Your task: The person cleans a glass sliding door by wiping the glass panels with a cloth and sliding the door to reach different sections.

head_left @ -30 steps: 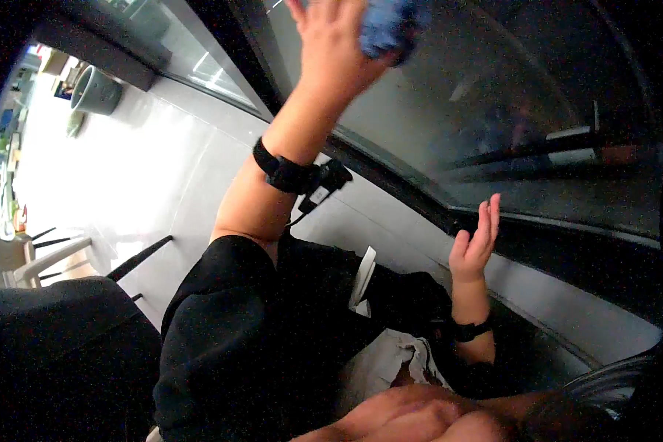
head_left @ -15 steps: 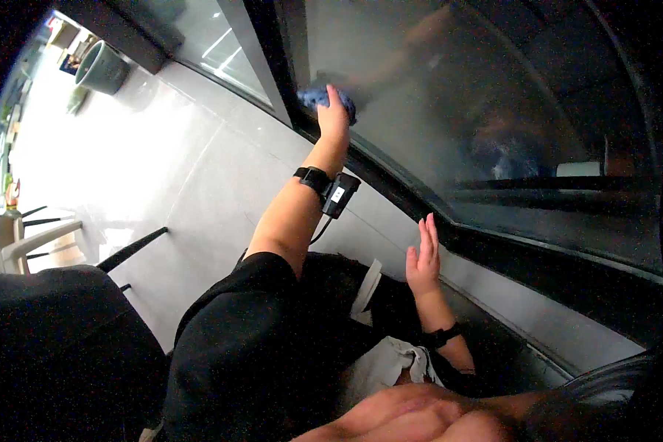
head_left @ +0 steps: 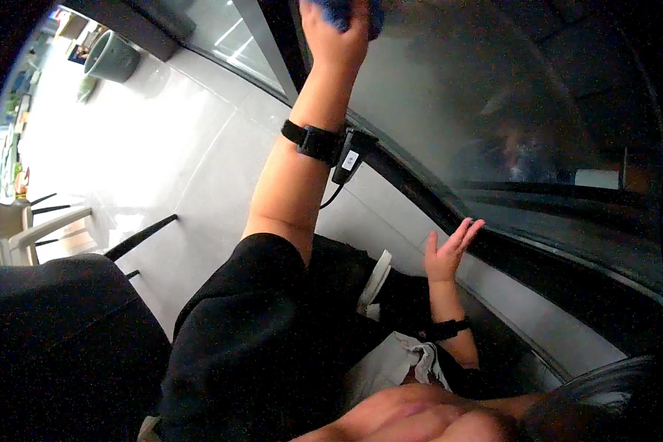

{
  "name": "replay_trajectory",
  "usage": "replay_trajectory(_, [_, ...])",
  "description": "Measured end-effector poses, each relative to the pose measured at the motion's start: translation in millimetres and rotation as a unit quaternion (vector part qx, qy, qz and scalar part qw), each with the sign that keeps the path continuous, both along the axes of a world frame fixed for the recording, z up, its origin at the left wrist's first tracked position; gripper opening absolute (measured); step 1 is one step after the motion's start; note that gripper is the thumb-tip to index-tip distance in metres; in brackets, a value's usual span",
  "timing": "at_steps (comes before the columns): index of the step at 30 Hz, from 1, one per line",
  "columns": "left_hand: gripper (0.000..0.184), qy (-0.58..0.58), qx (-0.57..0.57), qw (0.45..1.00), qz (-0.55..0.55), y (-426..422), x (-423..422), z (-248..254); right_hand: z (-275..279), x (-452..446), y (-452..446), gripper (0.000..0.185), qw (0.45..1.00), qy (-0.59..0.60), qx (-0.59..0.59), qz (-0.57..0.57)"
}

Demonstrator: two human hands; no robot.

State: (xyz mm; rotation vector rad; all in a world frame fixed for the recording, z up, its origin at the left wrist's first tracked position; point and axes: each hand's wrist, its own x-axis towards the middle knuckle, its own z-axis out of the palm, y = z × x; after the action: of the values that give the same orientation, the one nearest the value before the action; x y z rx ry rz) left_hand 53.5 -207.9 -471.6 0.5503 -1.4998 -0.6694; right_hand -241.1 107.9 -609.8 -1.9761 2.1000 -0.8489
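Note:
At the top edge of the head view, my left hand (head_left: 334, 43) grips a blue cloth (head_left: 376, 18), partly cut off by the frame, at the dark glass pane (head_left: 435, 96). I cannot tell how firmly the cloth presses on the glass. A black strap with a small device (head_left: 352, 156) sits on my left forearm. Lower right, my right hand (head_left: 447, 254) holds nothing, fingers spread and thumb apart, beside the pane's black lower frame (head_left: 412, 193). Another black strap circles my right wrist.
A grey bucket (head_left: 112, 57) stands on the pale tiled floor (head_left: 199, 140) at upper left. A light chair (head_left: 48, 230) is at the far left, near a large black-covered shape (head_left: 59, 324). Reflections show in the glass.
My left hand has moved up the view with the blue cloth along the glass edge. My right hand has shifted slightly right, and its fingers now tilt rightward.

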Motion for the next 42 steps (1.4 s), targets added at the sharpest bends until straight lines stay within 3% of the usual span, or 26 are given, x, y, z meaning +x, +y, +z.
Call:
replay_trajectory(1, [0.040,0.060,0.060,0.996,0.002,1,-3,-21,3,-3,0,0.084,0.998,0.058,0.015,-0.005])
replay_trajectory(2, [0.048,0.050,0.021,0.946,0.320,1,-30,-71,6,-5,-1,0.085,0.998,0.064,0.009,-0.025])
replay_trajectory(3, [0.047,0.070,0.027,0.933,0.351,-3,-31,-99,7,-7,-5,0.085,0.996,0.071,0.002,-0.045])
replay_trajectory(6, [0.053,0.092,0.152,0.929,0.326,16,-39,-141,14,-18,-7,0.087,0.990,0.089,0.020,-0.112])
replay_trajectory(9, [0.038,0.204,0.202,0.910,0.298,20,-45,-154,22,-31,-16,0.088,0.986,0.013,0.016,-0.164])
replay_trajectory(13, [0.047,0.204,0.239,0.899,0.306,25,-48,-185,22,-50,-15,0.083,0.980,-0.047,-0.012,-0.194])
replay_trajectory(16, [0.050,0.309,0.284,0.847,0.327,18,-60,-192,25,-59,-27,0.078,0.959,-0.106,-0.046,-0.259])
replay_trajectory(18, [0.053,0.342,0.288,0.844,0.295,18,-81,-180,47,-67,-28,0.079,0.907,-0.311,-0.090,-0.269])
replay_trajectory(20, [0.056,0.326,0.306,0.850,0.279,32,-95,-128,48,-78,-39,0.079,0.845,-0.451,-0.139,-0.252])
replay_trajectory(21, [0.052,0.282,0.253,0.879,0.289,40,-100,-103,46,-87,-45,0.082,0.827,-0.472,-0.125,-0.278])
replay_trajectory(22, [0.049,0.236,0.198,0.904,0.297,47,-103,-79,41,-93,-49,0.082,0.845,-0.427,-0.130,-0.296])
replay_trajectory(24, [0.024,0.112,0.141,0.933,0.313,57,-98,-43,27,-98,-55,0.083,0.873,-0.333,-0.140,-0.327])
replay_trajectory(25, [0.026,-0.017,0.045,0.942,0.332,56,-91,-45,28,-96,-58,0.083,0.872,-0.326,-0.149,-0.334])
replay_trajectory(28, [0.032,-0.152,-0.141,0.903,0.376,42,-70,-70,34,-98,-64,0.085,0.876,-0.294,-0.163,-0.346])
replay_trajectory(29, [0.035,-0.052,-0.097,0.934,0.341,37,-73,-87,28,-104,-63,0.085,0.880,-0.279,-0.161,-0.348])
replay_trajectory(30, [0.036,-0.025,-0.039,0.939,0.340,32,-71,-110,21,-110,-62,0.086,0.885,-0.264,-0.156,-0.351])
replay_trajectory(34, [0.038,0.143,0.158,0.934,0.287,25,-77,-185,20,-119,-56,0.083,0.875,-0.340,-0.185,-0.290])
replay_trajectory(37, [0.048,0.262,0.287,0.876,0.285,36,-84,-198,31,-117,-55,0.084,0.853,-0.415,-0.183,-0.259])
replay_trajectory(42, [0.060,0.367,0.349,0.831,0.230,23,-93,-227,40,-135,-46,0.085,0.862,-0.425,-0.158,-0.228])
